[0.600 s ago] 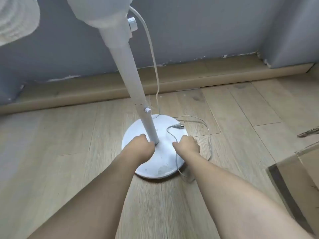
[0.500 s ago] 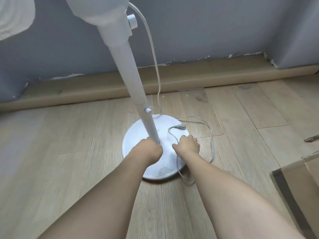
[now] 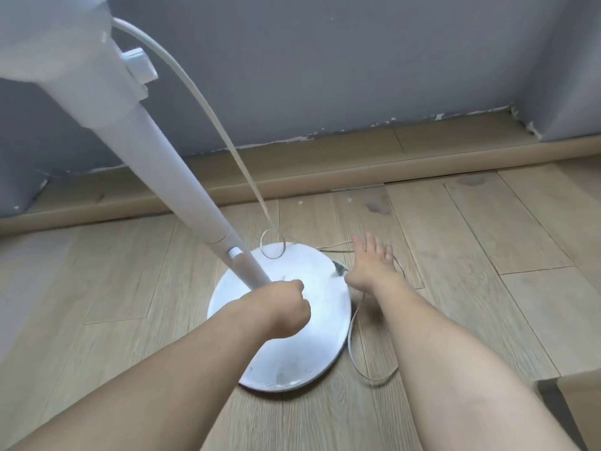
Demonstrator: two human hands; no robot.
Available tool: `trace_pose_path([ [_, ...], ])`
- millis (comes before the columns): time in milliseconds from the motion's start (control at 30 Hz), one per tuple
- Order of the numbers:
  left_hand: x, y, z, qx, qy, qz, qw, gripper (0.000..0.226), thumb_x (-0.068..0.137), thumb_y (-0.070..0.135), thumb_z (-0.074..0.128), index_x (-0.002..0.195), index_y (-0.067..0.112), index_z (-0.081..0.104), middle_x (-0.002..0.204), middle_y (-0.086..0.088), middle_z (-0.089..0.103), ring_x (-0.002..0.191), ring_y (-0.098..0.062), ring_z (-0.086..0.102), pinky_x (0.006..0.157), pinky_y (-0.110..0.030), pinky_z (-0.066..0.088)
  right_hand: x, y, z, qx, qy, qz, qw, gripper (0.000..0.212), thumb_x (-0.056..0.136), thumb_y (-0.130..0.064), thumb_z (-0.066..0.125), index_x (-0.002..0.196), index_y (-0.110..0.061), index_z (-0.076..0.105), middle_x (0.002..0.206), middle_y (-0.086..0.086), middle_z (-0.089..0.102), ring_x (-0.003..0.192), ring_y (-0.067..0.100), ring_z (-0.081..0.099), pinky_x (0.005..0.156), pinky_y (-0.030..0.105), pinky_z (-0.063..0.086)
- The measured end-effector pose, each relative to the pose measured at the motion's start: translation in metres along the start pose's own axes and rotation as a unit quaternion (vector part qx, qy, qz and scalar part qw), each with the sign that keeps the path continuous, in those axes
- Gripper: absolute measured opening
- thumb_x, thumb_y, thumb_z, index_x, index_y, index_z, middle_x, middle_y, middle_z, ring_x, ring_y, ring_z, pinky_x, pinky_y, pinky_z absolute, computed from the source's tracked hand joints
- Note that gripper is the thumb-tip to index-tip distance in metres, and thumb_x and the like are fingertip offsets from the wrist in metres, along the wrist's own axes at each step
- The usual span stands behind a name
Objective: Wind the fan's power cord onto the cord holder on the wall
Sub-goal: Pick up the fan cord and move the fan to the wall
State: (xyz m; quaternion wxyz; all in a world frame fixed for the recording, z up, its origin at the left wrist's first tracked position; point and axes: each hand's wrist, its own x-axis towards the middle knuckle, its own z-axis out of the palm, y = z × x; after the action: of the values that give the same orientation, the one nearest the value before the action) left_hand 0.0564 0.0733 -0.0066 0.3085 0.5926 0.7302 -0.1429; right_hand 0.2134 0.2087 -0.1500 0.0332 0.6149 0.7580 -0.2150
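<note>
Where the wooden floor (image 3: 130,288) meets the grey wall (image 3: 325,60), a wood-coloured skirting board (image 3: 357,157) runs across the view, its upper edge flecked with chipped paint, and the corner of a cardboard box (image 3: 579,405) juts in at the lower right. Between the person and the wall stands the fan: its white pole (image 3: 182,177) leans across the left of the view from the blurred motor housing (image 3: 48,37) down to the round white base (image 3: 312,336), and the pole hides part of the floor behind it. The power cord (image 3: 227,138) hangs from the housing, curls into a small loop just above the far rim of the base, then trails over the floor to the right of the base in a slack bend; its plug (image 3: 340,268) lies at the base's right edge, just beside the right wrist. The left hand (image 3: 286,307) is curled into a fist at the foot of the pole, though whether it grips the pole cannot be told. The right hand (image 3: 370,262) is spread flat, fingers straight, over the cord on the floor past the base. Half a second earlier that hand was curled over the cord on the base itself, and the camera sat higher and farther back. No cord holder shows, and no brand, label or writing can be read anywhere.
</note>
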Motion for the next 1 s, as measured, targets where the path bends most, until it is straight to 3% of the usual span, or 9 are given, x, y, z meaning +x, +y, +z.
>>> trace_pose_path([
  [100, 0.015, 0.007, -0.005, 0.028, -0.005, -0.006, 1.000, 0.043, 0.097, 0.021, 0.030, 0.137, 0.012, 0.042, 0.138, -0.010, 0.050, 0.120, -0.026, 0.050, 0.096, -0.036, 0.042, 0.031, 0.011, -0.011, -0.047, -0.061, -0.042, 0.996, 0.105, 0.076, -0.052, 0.054, 0.152, -0.020, -0.012, 0.160, 0.009, -0.017, 0.147, 0.027, -0.015, 0.117, 0.048, -0.009],
  [267, 0.033, 0.011, -0.004, 0.058, -0.020, -0.015, 0.998, 0.043, 0.098, 0.021, 0.030, 0.139, 0.012, 0.041, 0.139, -0.009, 0.049, 0.122, -0.026, 0.049, 0.097, -0.036, 0.041, 0.058, 0.023, -0.012, -0.055, -0.111, -0.026, 0.992, 0.097, 0.071, -0.029, 0.044, 0.153, -0.019, -0.007, 0.162, 0.006, 0.001, 0.148, 0.023, -0.006, 0.116, 0.048, -0.012],
  [367, 0.041, 0.010, -0.001, 0.056, -0.030, -0.016, 0.998, 0.043, 0.098, 0.021, 0.030, 0.138, 0.012, 0.041, 0.140, -0.009, 0.049, 0.122, -0.025, 0.049, 0.092, -0.034, 0.039, 0.060, 0.028, 0.000, -0.071, -0.097, -0.007, 0.993, 0.081, 0.072, -0.023, 0.043, 0.150, -0.017, 0.019, 0.154, 0.011, 0.027, 0.144, 0.030, 0.016, 0.117, 0.049, 0.000],
  [467, 0.043, 0.008, 0.002, 0.050, -0.028, -0.019, 0.998, 0.044, 0.098, 0.023, 0.030, 0.139, 0.014, 0.041, 0.141, -0.007, 0.049, 0.123, -0.025, 0.049, 0.094, -0.034, 0.041, 0.057, 0.028, 0.008, -0.073, -0.058, 0.020, 0.995, 0.042, 0.080, -0.026, 0.045, 0.120, -0.018, 0.055, 0.128, 0.010, 0.056, 0.124, 0.031, 0.043, 0.105, 0.042, 0.028],
  [567, 0.038, 0.000, 0.007, 0.043, -0.028, -0.022, 0.998, 0.045, 0.097, 0.026, 0.030, 0.139, 0.016, 0.041, 0.140, -0.006, 0.051, 0.121, -0.025, 0.050, 0.096, -0.036, 0.043, 0.049, 0.025, 0.006, 0.132, -0.069, 0.077, 0.986, 0.021, 0.081, -0.027, 0.045, 0.088, -0.015, 0.061, 0.092, 0.009, 0.063, 0.091, 0.028, 0.058, 0.080, 0.034, 0.040],
  [633, 0.032, -0.008, 0.011, 0.034, -0.024, -0.021, 0.999, 0.038, 0.096, 0.028, 0.031, 0.129, 0.016, 0.046, 0.133, -0.007, 0.056, 0.110, -0.026, 0.053, 0.089, -0.036, 0.045, 0.037, 0.022, -0.005, 0.323, -0.094, 0.103, 0.936, 0.016, 0.077, -0.025, 0.048, 0.066, -0.016, 0.055, 0.068, 0.005, 0.054, 0.061, 0.023, 0.052, 0.057, 0.028, 0.035],
  [733, 0.016, -0.023, 0.009, 0.021, -0.027, -0.030, 0.999, 0.033, 0.094, 0.029, 0.033, 0.119, 0.017, 0.051, 0.126, -0.008, 0.058, 0.099, -0.024, 0.053, 0.077, -0.033, 0.043, 0.017, 0.014, -0.033, 0.489, -0.152, 0.116, 0.851, 0.027, 0.078, -0.019, 0.049, 0.051, -0.020, 0.048, 0.050, -0.001, 0.049, 0.047, 0.018, 0.051, 0.050, 0.025, 0.037],
  [867, -0.019, -0.044, -0.009, -0.006, -0.001, -0.044, 0.999, 0.048, 0.093, 0.033, 0.037, 0.140, 0.027, 0.045, 0.141, 0.002, 0.051, 0.119, -0.019, 0.053, 0.091, -0.032, 0.047, -0.013, -0.009, -0.081, 0.678, -0.188, 0.085, 0.705, 0.026, 0.086, -0.018, 0.049, 0.060, -0.017, 0.047, 0.044, -0.003, 0.045, 0.040, 0.016, 0.050, 0.061, 0.031, 0.049],
  [1000, -0.061, -0.066, -0.035, -0.075, 0.118, -0.053, 0.989, 0.052, 0.094, 0.033, 0.041, 0.145, 0.025, 0.039, 0.146, 0.004, 0.047, 0.122, -0.016, 0.052, 0.083, -0.026, 0.038, -0.054, -0.039, -0.122, 0.772, -0.177, 0.025, 0.610, 0.013, 0.092, -0.017, 0.052, 0.079, -0.014, 0.055, 0.054, -0.001, 0.060, 0.039, 0.012, 0.052, 0.061, 0.032, 0.054],
])
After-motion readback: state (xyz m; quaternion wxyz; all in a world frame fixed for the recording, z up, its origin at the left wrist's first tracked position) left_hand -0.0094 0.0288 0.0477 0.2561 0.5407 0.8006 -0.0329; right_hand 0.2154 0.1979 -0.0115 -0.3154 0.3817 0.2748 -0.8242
